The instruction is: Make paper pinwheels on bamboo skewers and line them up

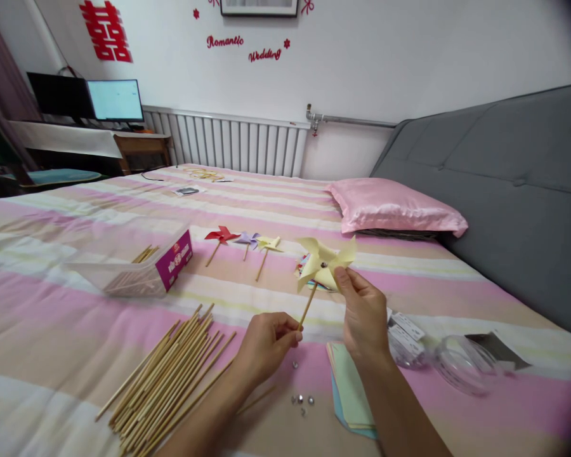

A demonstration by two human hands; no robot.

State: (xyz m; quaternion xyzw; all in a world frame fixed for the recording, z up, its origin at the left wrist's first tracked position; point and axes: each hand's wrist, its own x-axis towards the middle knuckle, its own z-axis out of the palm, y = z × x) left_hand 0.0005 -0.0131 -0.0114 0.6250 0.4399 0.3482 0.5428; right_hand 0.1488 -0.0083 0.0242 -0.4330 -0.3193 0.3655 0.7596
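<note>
A pale yellow paper pinwheel on a thin wooden stick is held up over the bed, a small shiny gem at its centre. My left hand pinches the stick near its lower end. With thumb and fingers closed, my right hand grips the lower right blade of the pinwheel. Below my hands lie several small clear gems. A stack of pale green and blue paper sheets lies partly under my right forearm. Part of another stick shows beside my left wrist.
Left of me lies a pile of wooden sticks, with a clear plastic box behind it. Red, purple and yellow pinwheels rest ahead. To the right are small packets and a roll of clear tape. A pink pillow lies beyond.
</note>
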